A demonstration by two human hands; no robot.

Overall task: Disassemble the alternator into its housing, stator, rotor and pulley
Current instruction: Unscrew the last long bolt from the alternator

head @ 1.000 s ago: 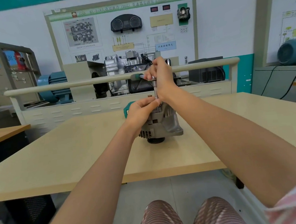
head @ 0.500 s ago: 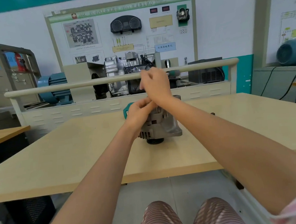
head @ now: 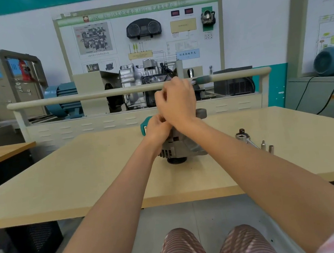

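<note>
Carefully: keep the grey cast-metal alternator (head: 181,145), pulley down mid beige worktop (head: 84,172), steadied by gripping left hand (head: 157,127); turn green-handled wrench (head: 201,80), clasped in right hand (head: 176,100), evenly, without tilting.

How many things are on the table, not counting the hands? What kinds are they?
Alternator: 1
Teal-handled tools: 2, one in the right hand, one behind the left hand
Ratchet wrench: 1
Small sockets: 2
Total: 6
</note>
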